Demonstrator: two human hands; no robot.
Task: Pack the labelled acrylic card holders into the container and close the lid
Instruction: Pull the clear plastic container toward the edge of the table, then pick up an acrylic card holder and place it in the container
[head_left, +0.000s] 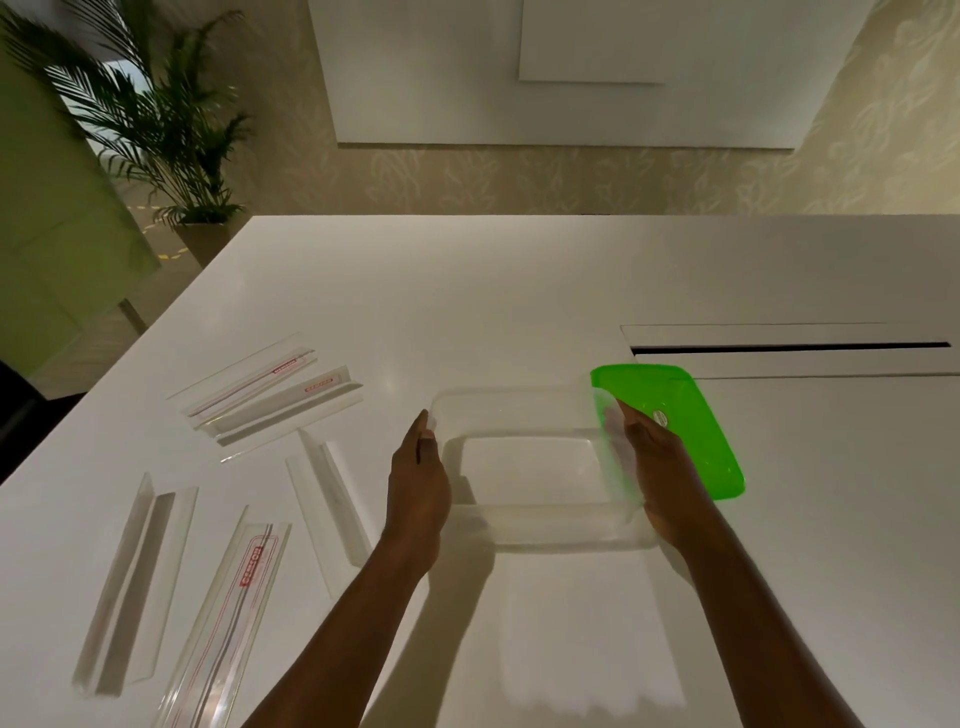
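A clear plastic container (524, 525) stands open and empty on the white table. My left hand (418, 483) holds its left wall and my right hand (657, 467) holds its right wall. The green lid (685, 415) lies flat just right of the container, partly under my right hand. Several clear acrylic card holders lie on the left. Red labels show on two at the back (270, 387) and on one at the front (234, 613). No label is visible on the holder (124, 587) at far left or the holder (327, 504) beside my left forearm.
The white table (519, 291) carries a long cable slot (789, 348) at the back right. A potted palm (171, 135) stands on the floor beyond the table's left corner. A dark chair edge shows at far left.
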